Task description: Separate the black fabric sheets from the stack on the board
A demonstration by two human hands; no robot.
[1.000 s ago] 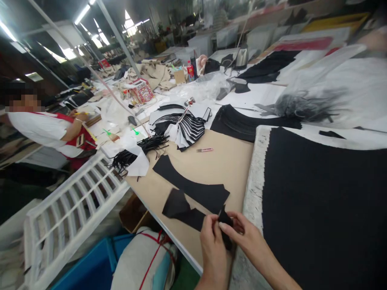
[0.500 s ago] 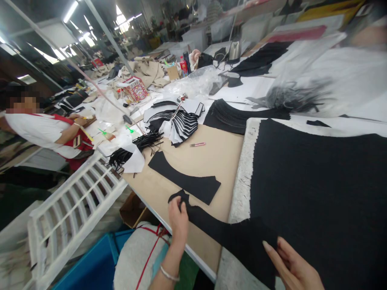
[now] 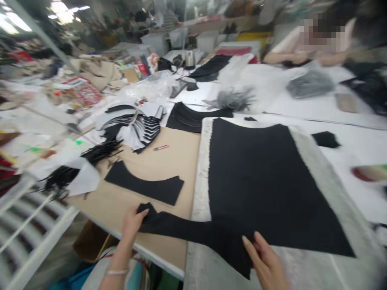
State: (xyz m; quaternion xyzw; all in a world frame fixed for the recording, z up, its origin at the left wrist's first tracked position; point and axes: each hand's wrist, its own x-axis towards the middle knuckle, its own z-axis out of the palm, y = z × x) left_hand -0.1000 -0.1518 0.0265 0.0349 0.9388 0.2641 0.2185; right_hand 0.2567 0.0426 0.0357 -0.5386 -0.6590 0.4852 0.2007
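My left hand (image 3: 132, 223) is closed on the left end of a long curved black fabric piece (image 3: 190, 230). At the piece's right end, my right hand (image 3: 266, 259) pinches its edge between thumb and fingers. The strip stretches between both hands, over the front of the table, and overlaps the lower left of a large black fabric panel (image 3: 272, 185). That panel lies flat on a grey, worn board (image 3: 201, 185). Another curved black piece (image 3: 145, 186) rests on the beige surface (image 3: 178, 151) beyond my left hand, with small pink-handled thread snips (image 3: 161, 148) behind it.
A fanned bundle of black and white pieces (image 3: 137, 129) and a stack of black pieces (image 3: 187, 117) lie farther back. Black strips (image 3: 99, 153) are at the left, near a white slatted rack (image 3: 33, 237). A person (image 3: 314, 44) works across the table at the right.
The view has swung to the right, so the whole large panel and the person across the table now show. Both hands still hold the curved piece, which now lies more level.
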